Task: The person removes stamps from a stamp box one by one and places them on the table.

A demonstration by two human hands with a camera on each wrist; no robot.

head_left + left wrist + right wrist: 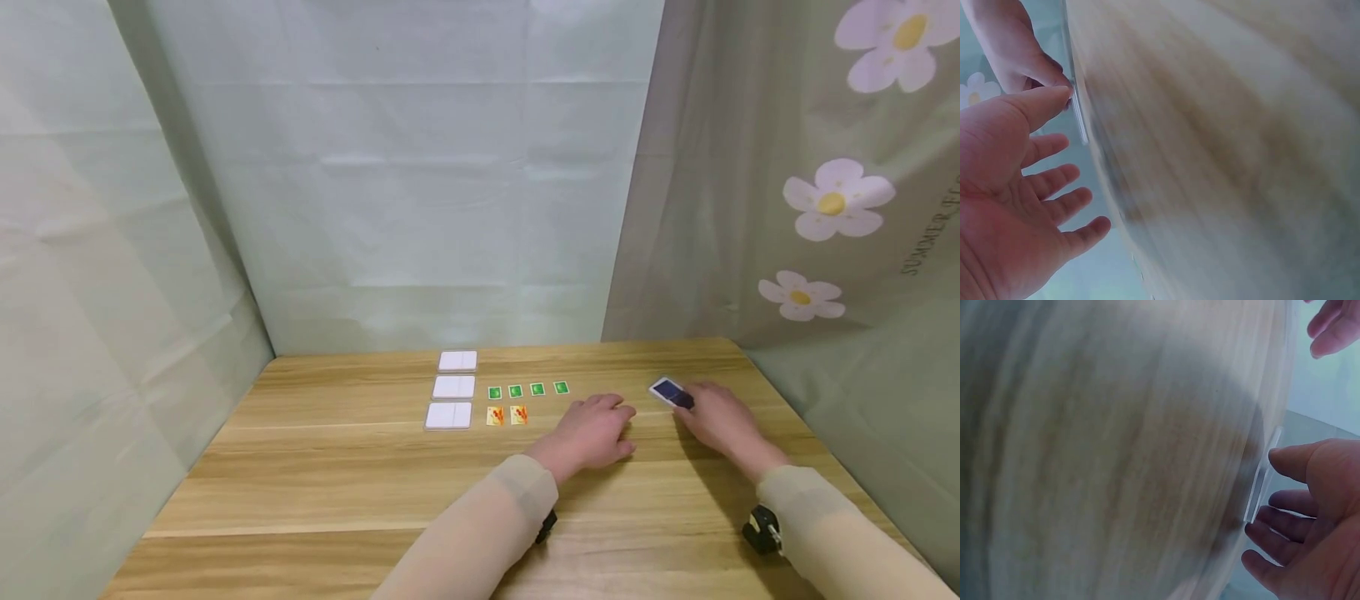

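At the right of the table, my right hand [722, 418] holds the near right end of a dark blue card [670, 390] with a white border, which lies flat. In the right wrist view, the thumb and fingers are at the edges of the card [1260, 481]; whether it is one card or a thin stack, I cannot tell. To its left, my left hand [592, 431] hovers palm down with fingers spread, holding nothing. Left of that hand lie a row of small green cards [537, 389] and two yellow cards [495, 415] with red pictures.
Three white cards [453, 387] form a column at the left of the small cards. All lie on a wooden table [315, 483]. Pale curtains [420, 200] hang behind and at both sides, the right one printed with white flowers [836, 200].
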